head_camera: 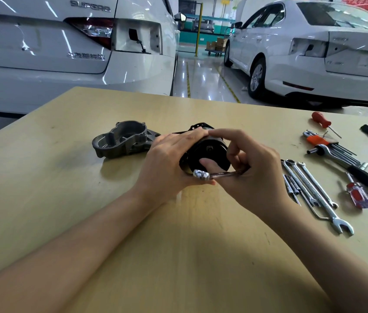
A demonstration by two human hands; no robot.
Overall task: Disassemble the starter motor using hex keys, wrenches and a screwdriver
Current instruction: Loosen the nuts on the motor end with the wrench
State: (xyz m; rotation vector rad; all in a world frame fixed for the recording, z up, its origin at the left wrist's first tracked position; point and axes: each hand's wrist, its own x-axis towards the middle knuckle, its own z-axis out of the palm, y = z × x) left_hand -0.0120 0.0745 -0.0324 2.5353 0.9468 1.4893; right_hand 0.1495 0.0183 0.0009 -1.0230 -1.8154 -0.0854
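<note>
We have the grey housing (124, 141) already off, lying on the table (43, 177). Our left hand (169, 163) grips the black motor body (208, 152) mid-table; our right hand (253, 168) holds a wrench (214, 175) at what seems an end-cap fastener. The body remains unopened.

Legible: "SUPERB" lettering on white car boot lid (43, 37), 11 o'clock. Chrome script below it unreadable.

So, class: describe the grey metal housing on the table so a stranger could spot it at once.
On the wooden table, look left of the hands holding the black motor body. The grey cast housing lies there alone, hollow side up, unlike the slim tools on the right.
</note>
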